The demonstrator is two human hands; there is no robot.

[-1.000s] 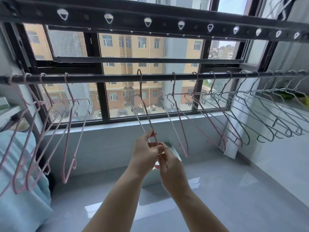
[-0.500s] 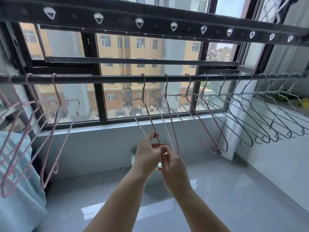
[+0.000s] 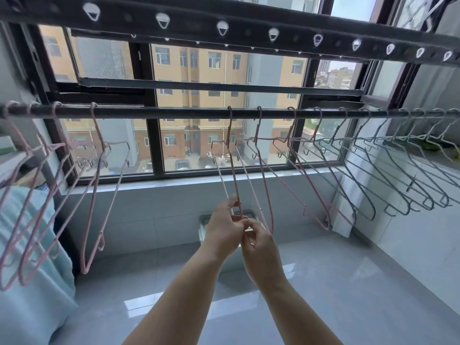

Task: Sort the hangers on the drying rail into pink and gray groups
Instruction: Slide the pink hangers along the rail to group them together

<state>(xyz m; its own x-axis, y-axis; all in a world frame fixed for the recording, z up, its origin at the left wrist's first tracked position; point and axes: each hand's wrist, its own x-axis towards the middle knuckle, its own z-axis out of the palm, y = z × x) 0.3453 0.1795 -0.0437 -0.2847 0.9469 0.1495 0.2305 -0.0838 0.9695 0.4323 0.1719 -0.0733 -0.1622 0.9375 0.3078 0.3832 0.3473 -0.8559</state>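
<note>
Shifted left — pink hanger (image 3: 232, 170) pinched by left hand (image 3: 224, 232), right hand (image 3: 261, 247).

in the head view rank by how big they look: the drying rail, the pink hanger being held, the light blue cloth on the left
1. drying rail, spanning the whole frame
2. light blue cloth, though nearness inflates it
3. pink hanger gripped by left hand and right hand

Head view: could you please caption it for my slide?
Both hands grip a pink hanger hooked on the drying rail.
</note>
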